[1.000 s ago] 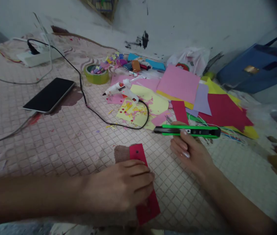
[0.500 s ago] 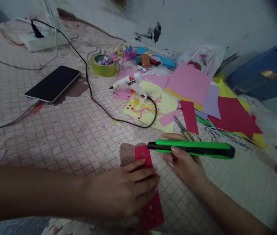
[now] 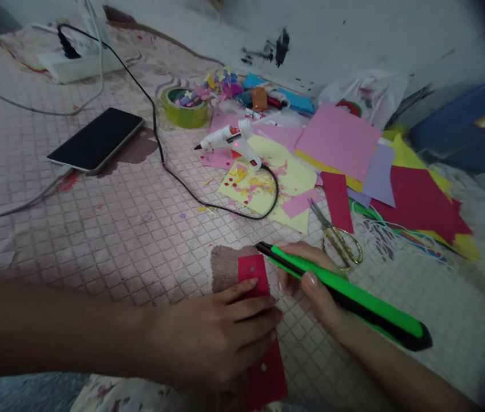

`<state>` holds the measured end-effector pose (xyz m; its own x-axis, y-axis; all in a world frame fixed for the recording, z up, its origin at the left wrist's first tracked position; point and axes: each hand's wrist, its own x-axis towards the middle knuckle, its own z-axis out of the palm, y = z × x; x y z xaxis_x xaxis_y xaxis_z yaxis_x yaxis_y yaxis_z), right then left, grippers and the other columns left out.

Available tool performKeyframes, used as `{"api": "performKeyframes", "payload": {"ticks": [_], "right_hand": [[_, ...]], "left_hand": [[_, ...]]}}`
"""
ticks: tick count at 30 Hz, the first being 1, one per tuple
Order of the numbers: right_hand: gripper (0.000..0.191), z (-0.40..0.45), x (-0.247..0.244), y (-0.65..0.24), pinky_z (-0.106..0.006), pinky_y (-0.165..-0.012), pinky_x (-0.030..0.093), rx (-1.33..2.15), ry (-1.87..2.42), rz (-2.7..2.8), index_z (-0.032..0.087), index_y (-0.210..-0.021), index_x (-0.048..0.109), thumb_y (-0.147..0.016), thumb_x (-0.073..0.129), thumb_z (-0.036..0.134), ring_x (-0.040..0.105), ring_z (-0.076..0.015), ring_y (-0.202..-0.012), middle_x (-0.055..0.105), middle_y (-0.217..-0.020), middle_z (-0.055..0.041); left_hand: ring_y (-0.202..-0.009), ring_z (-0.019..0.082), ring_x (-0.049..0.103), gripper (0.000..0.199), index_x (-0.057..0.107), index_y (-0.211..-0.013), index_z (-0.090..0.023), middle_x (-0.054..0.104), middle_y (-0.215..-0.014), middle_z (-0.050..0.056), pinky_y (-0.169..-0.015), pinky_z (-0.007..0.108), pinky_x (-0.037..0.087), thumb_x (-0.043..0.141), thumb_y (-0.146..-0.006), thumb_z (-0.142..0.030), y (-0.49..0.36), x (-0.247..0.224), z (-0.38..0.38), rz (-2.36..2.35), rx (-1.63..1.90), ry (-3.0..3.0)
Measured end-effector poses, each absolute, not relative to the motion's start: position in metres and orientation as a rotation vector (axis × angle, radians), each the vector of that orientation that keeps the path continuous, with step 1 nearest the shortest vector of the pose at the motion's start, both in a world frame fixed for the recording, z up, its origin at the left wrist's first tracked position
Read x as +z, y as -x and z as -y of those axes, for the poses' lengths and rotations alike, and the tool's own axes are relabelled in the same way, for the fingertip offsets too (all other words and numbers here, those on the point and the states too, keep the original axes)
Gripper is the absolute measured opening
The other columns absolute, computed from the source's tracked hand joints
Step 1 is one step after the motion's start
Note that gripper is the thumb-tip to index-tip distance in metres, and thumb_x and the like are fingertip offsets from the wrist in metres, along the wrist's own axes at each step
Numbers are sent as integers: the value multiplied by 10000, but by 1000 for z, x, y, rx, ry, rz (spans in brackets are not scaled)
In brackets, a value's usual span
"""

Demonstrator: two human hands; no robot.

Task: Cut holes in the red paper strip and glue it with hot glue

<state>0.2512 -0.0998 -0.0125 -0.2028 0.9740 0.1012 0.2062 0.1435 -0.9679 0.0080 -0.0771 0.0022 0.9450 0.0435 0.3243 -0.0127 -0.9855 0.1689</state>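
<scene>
A narrow red strip point(image 3: 268, 372) with small pale spots lies on the patterned cloth at the lower middle. Across it rests my left hand point(image 3: 229, 329), palm down with the fingers spread slightly apart. My right hand point(image 3: 317, 283), just right of the strip, is closed round a green and black cutter point(image 3: 354, 297). The cutter's dark tip points up and left, a little above the strip's top end. Gold-handled scissors point(image 3: 340, 243) lie beyond my right hand.
A white glue gun point(image 3: 236, 142) with a looping black cable rests on pale yellow paper point(image 3: 294, 171). Coloured sheets point(image 3: 341, 140) and white string point(image 3: 382, 234) lie right. A phone point(image 3: 96, 140), tape roll point(image 3: 185, 109) and power strip point(image 3: 82, 64) are farther left.
The cutter has turned in my right hand, its back end swinging down toward me. More of the scissors shows. My left hand stays on the red strip, and the view has shifted slightly.
</scene>
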Motion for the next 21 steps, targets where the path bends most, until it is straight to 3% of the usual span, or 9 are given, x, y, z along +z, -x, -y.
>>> {"api": "performKeyframes", "payload": {"ticks": [4,8,13,21], "right_hand": [[390,96,-10,-252,-335,-708,606,1103,1113,1627,312,-1316,611,-1005,506,522,695,-186,-809,719,-1042,-54],[251,94,-6,-251,-308,-838,600,920,1180,1720,323,-1178,665,-931,677,284,696,-181,-949,709,-1101,-12],[332,93,-4,-246,-273,-766,586,786,1164,1869,308,-1126,672,-871,631,99,678,-159,-871,718,-994,14],[282,92,-2,-244,-356,-750,602,749,1152,1934,309,-1088,670,-872,615,136,705,-229,-885,736,-976,-21]], "left_hand": [[-1320,294,560,393,638,-1308,-83,606,-1434,121,-1144,451,440,492,-1020,-307,-9,3,76,-14,465,-2966],[-1318,291,555,407,642,-1304,-91,605,-1436,117,-1152,452,428,453,-1040,-337,-9,1,75,-13,468,-2973],[-1280,286,582,383,664,-1269,-84,635,-1396,123,-1144,458,438,462,-1034,-309,-9,1,75,-5,526,-2968],[-1275,287,584,376,672,-1255,-77,640,-1388,125,-1148,463,441,477,-1027,-304,-10,-2,75,-6,565,-2943]]}}
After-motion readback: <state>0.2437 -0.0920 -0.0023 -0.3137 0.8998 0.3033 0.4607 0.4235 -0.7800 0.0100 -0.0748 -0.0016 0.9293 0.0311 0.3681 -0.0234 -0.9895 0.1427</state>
